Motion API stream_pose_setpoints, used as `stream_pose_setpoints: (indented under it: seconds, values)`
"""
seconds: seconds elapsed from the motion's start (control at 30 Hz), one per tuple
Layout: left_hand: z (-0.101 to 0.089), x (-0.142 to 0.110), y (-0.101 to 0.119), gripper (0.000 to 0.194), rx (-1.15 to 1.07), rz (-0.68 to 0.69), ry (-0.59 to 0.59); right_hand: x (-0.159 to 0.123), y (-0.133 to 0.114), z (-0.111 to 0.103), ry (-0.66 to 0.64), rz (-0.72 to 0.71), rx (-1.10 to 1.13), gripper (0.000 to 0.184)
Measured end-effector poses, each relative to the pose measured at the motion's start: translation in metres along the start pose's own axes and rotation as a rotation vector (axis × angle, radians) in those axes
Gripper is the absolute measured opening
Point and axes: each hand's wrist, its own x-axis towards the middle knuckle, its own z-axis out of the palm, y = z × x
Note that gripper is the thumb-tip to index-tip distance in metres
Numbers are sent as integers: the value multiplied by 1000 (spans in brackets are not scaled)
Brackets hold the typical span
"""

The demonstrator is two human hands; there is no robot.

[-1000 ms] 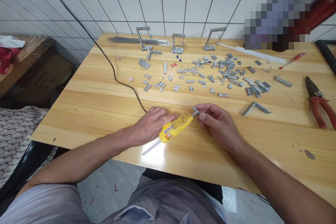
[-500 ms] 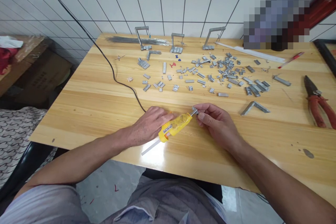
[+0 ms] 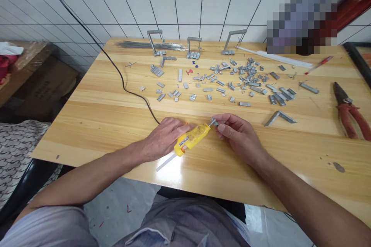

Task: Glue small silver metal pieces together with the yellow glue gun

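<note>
My left hand [image 3: 169, 137] is closed around a yellow hot glue gun [image 3: 193, 139], and a pale glue stick [image 3: 165, 162] pokes out of its back end. The gun's metal nozzle points up and right, meeting a small grey metal piece [image 3: 213, 121]. My right hand [image 3: 233, 131] pinches that piece between thumb and fingers, which hide most of it. Farther right on the table lies an L-shaped metal strip [image 3: 280, 117]. Beyond my hands, many short grey metal pieces [image 3: 252, 75] are scattered and heaped.
Three bent metal frames [image 3: 193, 48] stand at the back near a bundle of thin wires [image 3: 153, 45]. Red-handled pliers [image 3: 348, 112] lie at the right, a red pen [image 3: 319, 65] behind them. A black cord [image 3: 123, 81] crosses the table's left side to my left hand.
The view has shifted very slightly. Both hands, the glue gun and the pinched metal piece keep nearly the same pose, nozzle against the piece.
</note>
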Motion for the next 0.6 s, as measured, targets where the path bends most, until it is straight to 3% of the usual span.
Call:
stream_pose_setpoints:
  seconds: [0.6]
  values:
    - [0,2,1,40,24,-3,16,1,2,0,-6,4,46,32]
